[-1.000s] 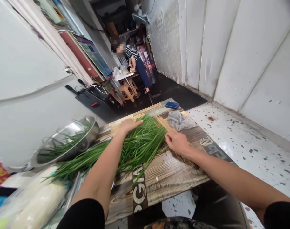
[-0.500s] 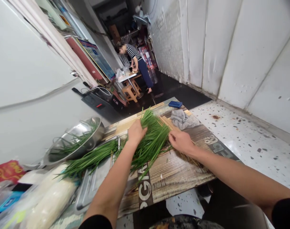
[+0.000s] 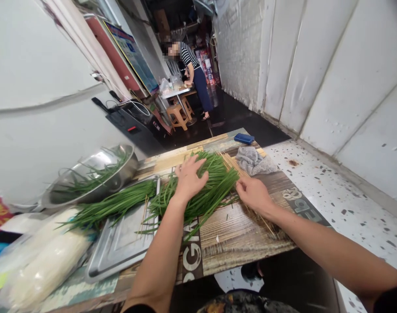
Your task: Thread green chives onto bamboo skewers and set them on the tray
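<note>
A loose pile of long green garlic chives (image 3: 214,182) lies on the wood-patterned table. Over its left part my left hand (image 3: 191,176) is spread, fingers apart, resting on or just above the stalks. At the pile's right-hand end my right hand (image 3: 253,193) is closed in a pinch; whatever sits between its fingertips is hidden. Thin bamboo skewers (image 3: 230,163) lie beside and beneath that hand. More chives (image 3: 120,202) lie across a metal tray (image 3: 123,243) on the left, where a few skewer ends stick out.
Left of the tray stands a steel bowl (image 3: 126,167) with loose chives. A clear bag with pale contents (image 3: 51,261) lies in front. A grey cloth (image 3: 253,161) and a blue box (image 3: 244,138) are at the far right. Beyond, a person (image 3: 198,78) bends over a small table.
My left hand has opened, its fingers spreading over the chives. My right hand stays pinched at the pile's end. The view has shifted slightly.
</note>
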A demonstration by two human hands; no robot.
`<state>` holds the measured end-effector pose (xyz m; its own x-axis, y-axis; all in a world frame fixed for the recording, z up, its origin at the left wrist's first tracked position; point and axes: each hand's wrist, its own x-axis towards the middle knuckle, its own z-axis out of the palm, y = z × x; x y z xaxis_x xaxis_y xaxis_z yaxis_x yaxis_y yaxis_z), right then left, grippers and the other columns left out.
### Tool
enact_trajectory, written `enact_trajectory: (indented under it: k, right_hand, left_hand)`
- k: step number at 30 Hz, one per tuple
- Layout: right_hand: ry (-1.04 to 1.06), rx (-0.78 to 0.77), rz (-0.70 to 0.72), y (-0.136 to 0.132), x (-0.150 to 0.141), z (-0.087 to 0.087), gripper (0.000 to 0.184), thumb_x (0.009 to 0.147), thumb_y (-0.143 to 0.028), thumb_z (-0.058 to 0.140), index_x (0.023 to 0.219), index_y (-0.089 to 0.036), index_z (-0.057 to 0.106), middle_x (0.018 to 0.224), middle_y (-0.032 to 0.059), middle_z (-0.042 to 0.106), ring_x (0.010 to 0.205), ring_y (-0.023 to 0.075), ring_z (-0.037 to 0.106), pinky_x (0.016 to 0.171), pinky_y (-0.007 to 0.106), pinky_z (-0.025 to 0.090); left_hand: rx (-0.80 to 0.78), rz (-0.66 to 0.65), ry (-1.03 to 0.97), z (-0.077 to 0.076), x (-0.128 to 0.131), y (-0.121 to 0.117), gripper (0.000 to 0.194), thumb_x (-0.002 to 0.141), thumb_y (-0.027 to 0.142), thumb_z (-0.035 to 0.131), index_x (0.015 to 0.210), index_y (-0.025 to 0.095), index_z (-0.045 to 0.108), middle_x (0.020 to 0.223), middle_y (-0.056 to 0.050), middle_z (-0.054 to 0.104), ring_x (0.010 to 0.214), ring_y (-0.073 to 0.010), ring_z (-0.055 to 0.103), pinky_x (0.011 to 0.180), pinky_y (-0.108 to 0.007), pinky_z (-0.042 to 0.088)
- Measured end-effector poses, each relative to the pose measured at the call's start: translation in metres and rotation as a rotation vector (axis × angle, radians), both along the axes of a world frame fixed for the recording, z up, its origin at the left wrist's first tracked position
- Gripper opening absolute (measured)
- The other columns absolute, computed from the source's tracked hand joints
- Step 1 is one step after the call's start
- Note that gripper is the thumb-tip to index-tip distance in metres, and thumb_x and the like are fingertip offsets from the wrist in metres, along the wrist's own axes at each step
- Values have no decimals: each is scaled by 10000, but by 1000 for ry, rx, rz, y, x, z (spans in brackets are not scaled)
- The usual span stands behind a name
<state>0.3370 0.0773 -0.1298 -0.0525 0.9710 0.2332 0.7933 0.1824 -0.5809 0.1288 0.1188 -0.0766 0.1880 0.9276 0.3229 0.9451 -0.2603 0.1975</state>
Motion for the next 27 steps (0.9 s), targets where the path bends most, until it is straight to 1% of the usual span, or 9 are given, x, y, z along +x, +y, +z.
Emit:
enact_trajectory:
  k: [2, 5, 10, 13, 16, 18, 20, 23, 27]
  right_hand:
    - [5, 4, -3, -2, 1, 2, 207, 790, -260, 451, 726, -198, 639, 659, 16, 665, 596, 142, 567, 543, 239, 303]
    - [40, 25, -28, -4, 2, 2, 194, 765, -257, 463, 684, -197, 628, 623, 8, 649, 556, 132, 549, 539, 232, 315]
    - [124, 33, -46, 0, 2, -1, 176, 727, -254, 475, 619, -199, 603, 594, -3, 634, 536, 123, 532, 523, 218, 321]
    - [141, 48, -30, 0, 2, -1, 179, 725, -255, 472, 621, -196, 605, 584, -5, 626, 541, 122, 530, 531, 216, 326]
    - [153, 90, -13, -1, 2, -1, 187, 726, -256, 469, 626, -190, 613, 574, -6, 615, 545, 119, 530, 544, 214, 334]
    - [168, 118, -11, -2, 2, -1, 189, 725, -253, 468, 627, -187, 616, 569, -7, 609, 544, 116, 529, 549, 213, 340]
    - [180, 129, -14, -2, 2, -1, 187, 720, -248, 471, 621, -185, 616, 566, -8, 607, 542, 116, 529, 550, 211, 345]
    - [194, 131, -8, -2, 2, -2, 191, 724, -250, 471, 609, -184, 608, 556, -9, 603, 530, 114, 525, 539, 209, 349]
    - [209, 149, -3, -2, 3, -2, 198, 736, -256, 471, 612, -181, 606, 542, -12, 590, 513, 110, 516, 536, 207, 356]
  left_hand:
    - [158, 78, -40, -5, 10, -3, 267, 847, 347, 445, 1005, 281, 650, 1227, -23, 574, 1232, -256, 402, 1069, -489, 84]
    - [215, 67, -49, -14, 19, -4, 245, 863, 323, 441, 844, 285, 683, 1092, -8, 649, 1154, -244, 465, 1050, -480, 74]
    - [160, -4, -95, -15, 11, -3, 234, 854, 366, 468, 872, 292, 689, 982, -11, 689, 1050, -240, 529, 1013, -468, 129]
    - [145, 32, -101, -8, -2, -1, 217, 843, 388, 495, 875, 305, 693, 953, 2, 700, 1079, -244, 525, 1043, -480, 71]
    - [97, -56, -40, 2, -15, -1, 188, 835, 360, 520, 910, 323, 688, 1055, 13, 675, 1192, -244, 446, 1064, -493, 19]
    - [0, -182, 52, 9, -20, -4, 172, 814, 325, 557, 925, 331, 688, 1208, 21, 598, 1274, -239, 353, 1070, -484, 59]
    - [-97, -249, 143, 14, -20, -8, 166, 775, 292, 608, 911, 334, 694, 1323, 27, 501, 1321, -241, 274, 1067, -479, 100]
    - [-164, -238, 221, 16, -16, -12, 183, 713, 236, 665, 870, 322, 706, 1373, 10, 438, 1340, -276, 219, 1061, -508, 101]
    - [-137, -252, 177, 12, -16, -10, 99, 700, 201, 670, 748, 275, 715, 1319, -10, 483, 1323, -293, 238, 1056, -510, 122]
